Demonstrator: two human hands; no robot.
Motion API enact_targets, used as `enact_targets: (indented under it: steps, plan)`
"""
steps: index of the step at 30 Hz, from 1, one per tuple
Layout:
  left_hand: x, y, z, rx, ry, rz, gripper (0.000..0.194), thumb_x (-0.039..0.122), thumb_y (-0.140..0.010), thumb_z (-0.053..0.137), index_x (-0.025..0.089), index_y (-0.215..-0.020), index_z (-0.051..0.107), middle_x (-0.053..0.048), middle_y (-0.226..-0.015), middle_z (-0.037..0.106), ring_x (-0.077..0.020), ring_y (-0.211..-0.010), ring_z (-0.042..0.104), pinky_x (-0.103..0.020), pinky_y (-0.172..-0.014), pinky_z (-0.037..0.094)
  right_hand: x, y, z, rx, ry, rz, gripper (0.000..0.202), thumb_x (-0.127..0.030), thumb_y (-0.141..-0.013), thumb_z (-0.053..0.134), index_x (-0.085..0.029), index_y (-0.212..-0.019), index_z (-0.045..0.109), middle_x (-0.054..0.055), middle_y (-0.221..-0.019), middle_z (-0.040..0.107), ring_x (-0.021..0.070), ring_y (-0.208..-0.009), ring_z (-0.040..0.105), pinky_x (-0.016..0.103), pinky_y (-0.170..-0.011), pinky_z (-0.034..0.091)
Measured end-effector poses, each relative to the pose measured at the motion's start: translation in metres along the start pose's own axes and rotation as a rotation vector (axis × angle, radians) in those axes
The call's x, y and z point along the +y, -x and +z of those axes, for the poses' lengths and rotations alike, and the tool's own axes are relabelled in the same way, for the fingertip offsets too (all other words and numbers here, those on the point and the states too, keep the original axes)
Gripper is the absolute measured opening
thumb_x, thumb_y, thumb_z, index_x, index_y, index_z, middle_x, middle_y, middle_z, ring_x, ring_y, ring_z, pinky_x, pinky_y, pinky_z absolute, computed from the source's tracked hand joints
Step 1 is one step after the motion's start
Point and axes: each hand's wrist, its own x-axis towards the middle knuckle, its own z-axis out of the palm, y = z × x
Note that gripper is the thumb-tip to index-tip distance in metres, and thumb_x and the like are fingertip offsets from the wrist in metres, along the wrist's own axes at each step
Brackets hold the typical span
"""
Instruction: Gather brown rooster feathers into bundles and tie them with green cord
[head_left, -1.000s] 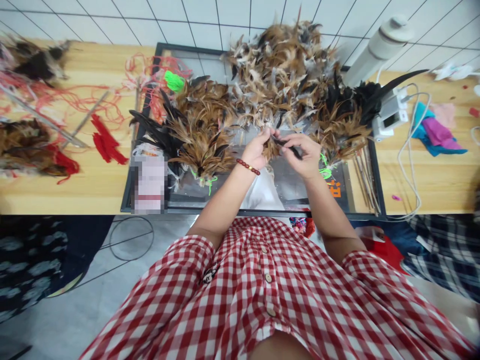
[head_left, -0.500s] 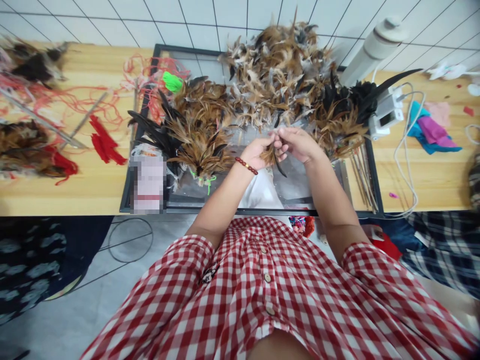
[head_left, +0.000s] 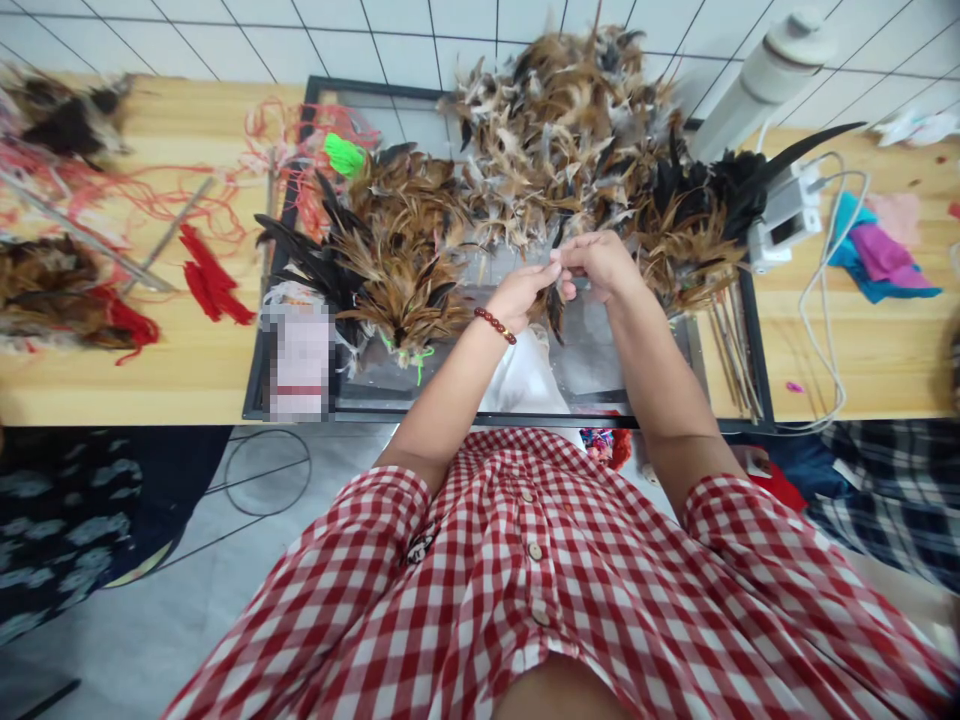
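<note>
My left hand, with a beaded bracelet at the wrist, and my right hand meet at the fingertips over the black-framed tray. Between them hangs a small bunch of brown and dark feathers, pinched by my left hand. The fingers of my right hand are closed against the top of that bunch; what they grip is too small to make out. Behind my hands rises a large heap of brown feathers. Another feather pile lies left of them, and a darker one on the right.
Bright green yarn, red yarn and tangled pink string lie leftward. On the right are thin sticks, a white power adapter with cables, and coloured cloths. A tall white bottle stands behind. People sit at both sides.
My right hand has shifted slightly up, and its fingers are more curled. The feather bunch now hangs lower and straighter below the fingertips. The view has shifted slightly.
</note>
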Motion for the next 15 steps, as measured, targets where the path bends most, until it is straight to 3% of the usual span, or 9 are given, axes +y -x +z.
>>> enact_targets:
  steps: [3, 6, 11, 13, 15]
  plan:
    - [0.006, -0.002, -0.005, 0.049, 0.178, -0.042, 0.01, 0.021, -0.101, 0.068, 0.014, -0.096, 0.074, -0.003, -0.077, 0.079, -0.0175, -0.092, 0.083, -0.032, -0.099, 0.065, 0.007, -0.007, 0.003, 0.013, -0.054, -0.058, 0.046, -0.056, -0.063, 0.099, -0.018, -0.071, 0.073, -0.001, -0.058, 0.063, 0.0078, -0.047, 0.049, 0.022, -0.041, 0.034]
    - [0.015, -0.007, -0.01, 0.184, 0.387, 0.039, 0.013, 0.021, -0.105, 0.062, 0.016, -0.105, 0.073, -0.003, -0.093, 0.082, -0.016, -0.104, 0.082, -0.031, -0.104, 0.063, 0.022, -0.01, -0.001, 0.079, -0.034, -0.215, 0.059, -0.067, -0.058, 0.098, -0.02, -0.087, 0.079, -0.002, -0.07, 0.064, 0.0068, -0.055, 0.046, 0.023, -0.049, 0.039]
    - [0.022, -0.013, -0.014, 0.31, 0.549, 0.2, 0.018, 0.023, -0.109, 0.054, 0.016, -0.109, 0.071, -0.003, -0.107, 0.081, -0.0146, -0.116, 0.079, -0.027, -0.102, 0.062, 0.028, 0.012, -0.003, 0.044, 0.245, -0.409, 0.074, -0.064, -0.051, 0.103, -0.031, -0.114, 0.08, 0.002, -0.11, 0.073, 0.0172, -0.086, 0.065, 0.033, -0.076, 0.058]
    - [0.021, -0.013, -0.013, 0.318, 0.542, 0.208, 0.019, 0.023, -0.109, 0.054, 0.016, -0.102, 0.07, -0.002, -0.101, 0.08, -0.0147, -0.115, 0.079, -0.027, -0.102, 0.062, 0.024, 0.022, 0.003, 0.009, 0.312, -0.465, 0.06, -0.065, -0.059, 0.1, -0.033, -0.106, 0.081, 0.003, -0.112, 0.073, 0.0217, -0.099, 0.067, 0.037, -0.086, 0.06]
    - [0.018, -0.012, -0.012, 0.307, 0.511, 0.195, 0.021, 0.024, -0.109, 0.055, 0.017, -0.095, 0.069, -0.002, -0.094, 0.079, -0.0153, -0.112, 0.079, -0.028, -0.101, 0.062, 0.021, 0.025, 0.011, 0.057, 0.286, -0.489, 0.046, -0.07, -0.072, 0.09, -0.028, -0.085, 0.078, 0.004, -0.097, 0.072, 0.0237, -0.101, 0.066, 0.037, -0.086, 0.058]
